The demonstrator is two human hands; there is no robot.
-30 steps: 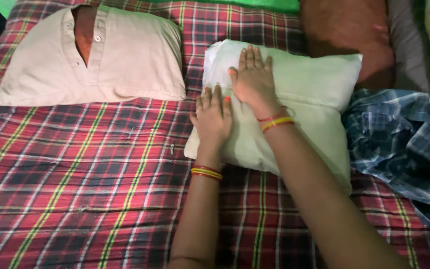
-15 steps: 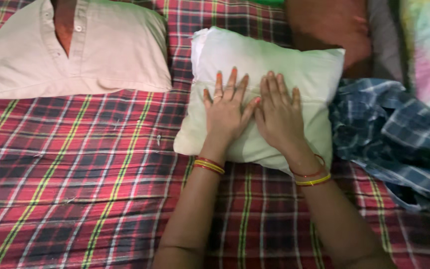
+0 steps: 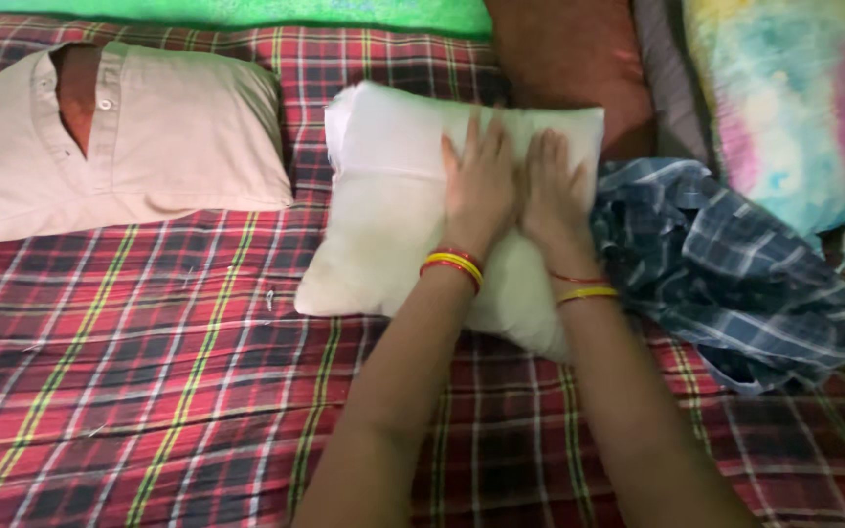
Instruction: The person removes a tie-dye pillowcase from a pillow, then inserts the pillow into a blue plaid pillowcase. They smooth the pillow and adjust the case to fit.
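Note:
A pale greenish-white pillow (image 3: 383, 205) lies on a red plaid bedsheet (image 3: 149, 372). My left hand (image 3: 481, 186) and my right hand (image 3: 552, 191) rest flat on the pillow's right half, side by side, fingers stretched toward the far edge. Both wrists wear red and yellow bangles. Neither hand grips anything; the palms press down on the cover.
A beige pillow (image 3: 149, 137) with a buttoned shirt-like cover lies at the left. A crumpled blue checked cloth (image 3: 726, 274) sits just right of my hands. A brown cushion (image 3: 569, 59) and a pastel tie-dye pillow (image 3: 794, 108) stand at the back right.
Both hands slid from the pillow's middle toward its right far side. The view shifted, bringing the tie-dye pillow more into sight.

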